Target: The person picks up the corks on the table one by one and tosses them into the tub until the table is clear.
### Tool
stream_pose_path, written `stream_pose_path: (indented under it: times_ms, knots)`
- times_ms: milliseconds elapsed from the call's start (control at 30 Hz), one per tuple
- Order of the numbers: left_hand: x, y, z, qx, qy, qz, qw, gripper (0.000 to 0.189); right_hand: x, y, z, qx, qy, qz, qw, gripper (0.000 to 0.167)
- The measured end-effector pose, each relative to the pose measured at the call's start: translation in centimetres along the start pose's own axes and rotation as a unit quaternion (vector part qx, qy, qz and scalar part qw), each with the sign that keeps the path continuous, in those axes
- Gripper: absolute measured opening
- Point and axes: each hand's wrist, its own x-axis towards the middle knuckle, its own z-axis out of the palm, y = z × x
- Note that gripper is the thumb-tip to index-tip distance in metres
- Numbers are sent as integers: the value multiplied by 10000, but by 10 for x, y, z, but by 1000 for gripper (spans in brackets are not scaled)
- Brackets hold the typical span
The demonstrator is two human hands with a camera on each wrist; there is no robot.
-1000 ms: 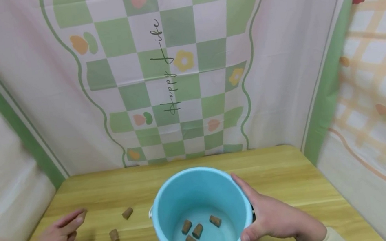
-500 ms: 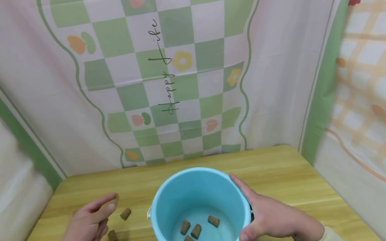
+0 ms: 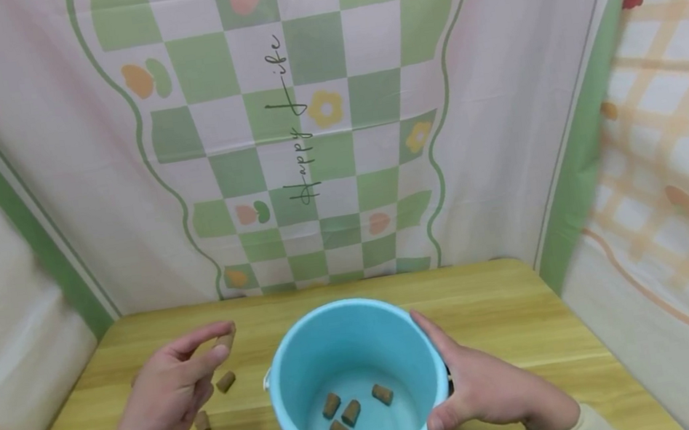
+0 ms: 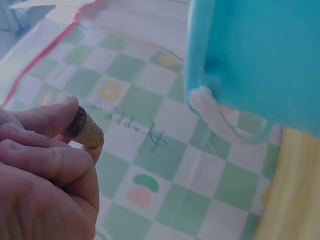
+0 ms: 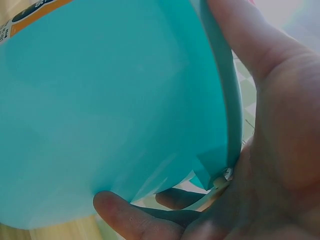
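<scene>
A small brown cork (image 3: 226, 339) is pinched between the thumb and forefinger of my left hand (image 3: 166, 393), held above the table left of the light blue bucket (image 3: 352, 339). In the left wrist view the cork (image 4: 86, 128) shows its dark end. My right hand (image 3: 494, 386) grips the bucket's right side, thumb and fingers spread around it at the rim; the right wrist view shows fingertips against the outer wall (image 5: 115, 110). Several corks (image 3: 351, 412) lie on the bucket's floor. Two corks, one near the bucket (image 3: 225, 382) and one partly behind the left hand (image 3: 202, 423), lie on the table.
The wooden table (image 3: 494, 289) is bordered by patterned cloth hangings (image 3: 338, 172) at the back and both sides. A white handle (image 4: 220, 117) hangs from the bucket's left side. A brown bit (image 3: 135, 380) peeks out behind the left hand.
My left hand has moved right and slightly away from me, carrying the pinched cork closer to the bucket. The right hand and bucket hold their place, and the corks inside look unchanged.
</scene>
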Motion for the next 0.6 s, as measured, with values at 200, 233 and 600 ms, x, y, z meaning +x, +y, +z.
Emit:
stream_pose_path:
  times_ms: [200,233,600]
  knots:
    - [1,13,21,162,-66,202,9996,31,-1,-1,1,-106,38,58,9999,130]
    - [2,14,26,159,-108,224,9996,31,-1,-2,1,-95,41,56,9999,130]
    - [3,29,61,-38,-377,140,9992,33,0,-1,1,123,-11,73,9999,129]
